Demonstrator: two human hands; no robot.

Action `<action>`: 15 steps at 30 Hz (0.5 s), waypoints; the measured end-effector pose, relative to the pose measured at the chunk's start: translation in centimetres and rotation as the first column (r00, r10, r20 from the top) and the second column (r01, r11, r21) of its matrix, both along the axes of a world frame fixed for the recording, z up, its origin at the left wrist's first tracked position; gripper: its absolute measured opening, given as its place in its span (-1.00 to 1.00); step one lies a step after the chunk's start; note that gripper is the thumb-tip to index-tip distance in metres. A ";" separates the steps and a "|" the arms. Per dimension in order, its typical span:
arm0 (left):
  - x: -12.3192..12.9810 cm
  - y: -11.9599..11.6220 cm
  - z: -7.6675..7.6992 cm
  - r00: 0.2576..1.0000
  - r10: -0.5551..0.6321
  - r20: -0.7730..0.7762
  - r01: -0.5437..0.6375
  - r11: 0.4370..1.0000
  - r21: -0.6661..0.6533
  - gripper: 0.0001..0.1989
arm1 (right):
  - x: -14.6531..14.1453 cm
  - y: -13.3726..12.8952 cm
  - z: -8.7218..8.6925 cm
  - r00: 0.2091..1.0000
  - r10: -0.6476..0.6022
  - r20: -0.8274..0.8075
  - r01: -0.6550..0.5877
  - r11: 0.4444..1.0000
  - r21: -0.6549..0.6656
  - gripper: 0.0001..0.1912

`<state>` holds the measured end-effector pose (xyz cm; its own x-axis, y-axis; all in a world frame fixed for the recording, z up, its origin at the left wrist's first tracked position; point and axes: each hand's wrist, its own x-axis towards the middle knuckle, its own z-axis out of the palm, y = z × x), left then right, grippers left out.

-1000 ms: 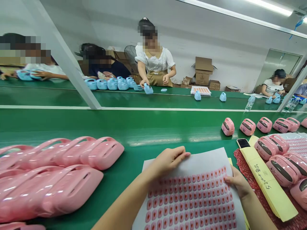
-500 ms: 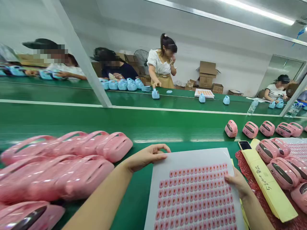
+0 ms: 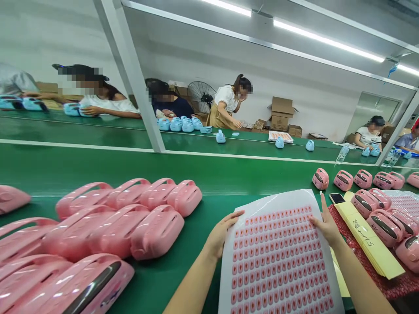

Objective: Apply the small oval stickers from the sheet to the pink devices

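A large white sheet of stickers (image 3: pixel 278 257), printed with rows of small pink ovals with red centres, is held up in front of me. My left hand (image 3: pixel 222 233) grips its upper left edge between thumb and fingers. On the right edge, my right hand (image 3: pixel 327 226) pinches the sheet with the thumb on its face. The right index finger points upward, with a small pale spot at its tip that I cannot make out. Rows of pink plastic housings with handles (image 3: pixel 157 231) stand on the green bench left of my arms.
To the right lie a yellow paper stack (image 3: pixel 368 237) with handwriting, red bubble wrap (image 3: pixel 347 235), a phone (image 3: pixel 336 198) and more pink housings (image 3: pixel 386 226). Beyond the bench runs a green belt (image 3: pixel 98 163). Co-workers sit and stand behind blue housings (image 3: pixel 176 124).
My left hand has moved down the sheet's left edge, and the right index finger has lifted off it. The view has shifted. The standing co-worker's hand has left a blue housing.
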<state>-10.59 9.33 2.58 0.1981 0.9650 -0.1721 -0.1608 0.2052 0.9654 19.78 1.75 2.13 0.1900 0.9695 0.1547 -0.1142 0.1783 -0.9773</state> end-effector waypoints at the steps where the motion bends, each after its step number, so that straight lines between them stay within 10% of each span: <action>1: -0.5 -0.3 0.1 0.999 -0.038 -0.016 0.038 0.999 0.014 -0.45 | -0.2 -0.5 0.3 0.998 -0.020 0.055 0.019 1.000 0.016 0.10; 6: -2.0 -1.0 1.0 0.967 -0.197 -0.158 0.213 0.973 0.091 -0.19 | -0.6 -2.3 1.1 0.975 -0.092 0.201 0.086 0.996 0.038 0.11; 15: -3.1 0.4 1.6 0.739 -0.429 -0.519 0.529 0.847 0.053 -0.70 | -1.6 -2.3 1.2 0.973 -0.104 0.206 0.101 0.995 0.022 0.10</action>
<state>-13.64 9.73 4.21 0.5850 0.7864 -0.1984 0.3920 -0.0600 0.9180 18.20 -0.58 3.31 0.2512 0.9446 0.2114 0.1097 0.1893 -0.9758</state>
